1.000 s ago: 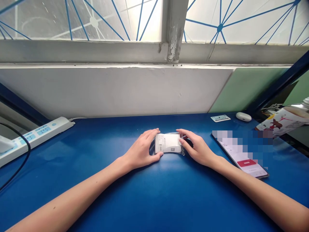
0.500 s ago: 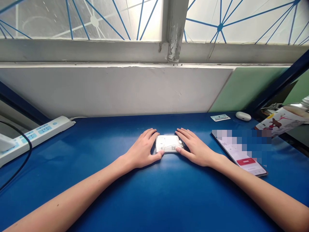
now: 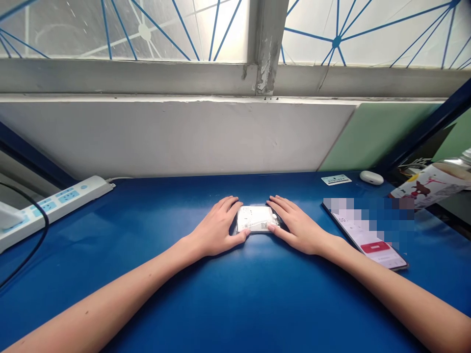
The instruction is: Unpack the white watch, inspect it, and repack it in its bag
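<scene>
A small white packet (image 3: pixel 255 218) in clear plastic lies flat on the blue table (image 3: pixel 235 294), in the middle. My left hand (image 3: pixel 217 228) rests flat on the table against the packet's left side, fingers stretched out and thumb at its near left corner. My right hand (image 3: pixel 298 226) lies flat against the packet's right side, fingers extended, thumb touching the near right corner. Neither hand lifts the packet.
A white power strip (image 3: pixel 55 203) with a black cable (image 3: pixel 33 245) lies at the far left. A phone (image 3: pixel 368 235) with a lit screen lies right of my right hand. Behind it are a small card (image 3: pixel 336 179), a white earbud case (image 3: pixel 371 177) and a printed bottle (image 3: pixel 434 184). A white wall stands behind.
A second ago both hands held the packet tilted up towards me. It has been laid flat on the table and my fingers have stretched out beside it.
</scene>
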Tool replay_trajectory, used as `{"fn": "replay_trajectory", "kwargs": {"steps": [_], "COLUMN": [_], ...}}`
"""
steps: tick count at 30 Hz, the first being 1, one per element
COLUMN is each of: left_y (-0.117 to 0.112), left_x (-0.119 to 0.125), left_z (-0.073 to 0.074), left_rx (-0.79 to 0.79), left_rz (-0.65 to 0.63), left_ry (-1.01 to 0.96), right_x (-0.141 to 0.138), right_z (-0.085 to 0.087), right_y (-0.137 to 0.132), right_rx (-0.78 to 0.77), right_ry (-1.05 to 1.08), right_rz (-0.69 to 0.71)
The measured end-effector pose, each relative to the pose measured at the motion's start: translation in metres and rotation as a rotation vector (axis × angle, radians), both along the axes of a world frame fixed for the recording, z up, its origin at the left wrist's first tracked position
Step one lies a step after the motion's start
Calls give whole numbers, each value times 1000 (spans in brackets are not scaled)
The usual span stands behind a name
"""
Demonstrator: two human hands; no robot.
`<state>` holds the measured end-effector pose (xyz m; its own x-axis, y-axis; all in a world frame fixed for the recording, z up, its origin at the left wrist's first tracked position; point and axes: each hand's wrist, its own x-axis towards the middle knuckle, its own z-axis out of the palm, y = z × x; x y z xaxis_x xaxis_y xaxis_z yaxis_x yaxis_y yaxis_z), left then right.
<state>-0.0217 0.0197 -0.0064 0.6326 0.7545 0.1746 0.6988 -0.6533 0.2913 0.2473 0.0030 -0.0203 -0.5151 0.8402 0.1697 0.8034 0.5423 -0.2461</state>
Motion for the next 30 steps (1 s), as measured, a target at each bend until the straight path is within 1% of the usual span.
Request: {"fn": "replay_trajectory", "kwargs": {"steps": [8,12,18,23,30], "left_y": [1,0,-1,-1,0], "left_x": [-1,-1,-1,-1,1], "left_z": [-1,0,2,2,3], "left_rx": [2,4,-2,4,0], "left_rz": [-6,-14,-22,-20,-26], "left_ry": [-30,-20,10,34,-7], "right_x": [0,1,-1,-2,-4], "right_z": [0,-1,3,4,2], "right_y": [0,0,-2,-3,-2], "right_rx": [12,32,13,21,43], "right_ry": [37,64,93,101,149], "right_rz": [4,8,32,12,9]}}
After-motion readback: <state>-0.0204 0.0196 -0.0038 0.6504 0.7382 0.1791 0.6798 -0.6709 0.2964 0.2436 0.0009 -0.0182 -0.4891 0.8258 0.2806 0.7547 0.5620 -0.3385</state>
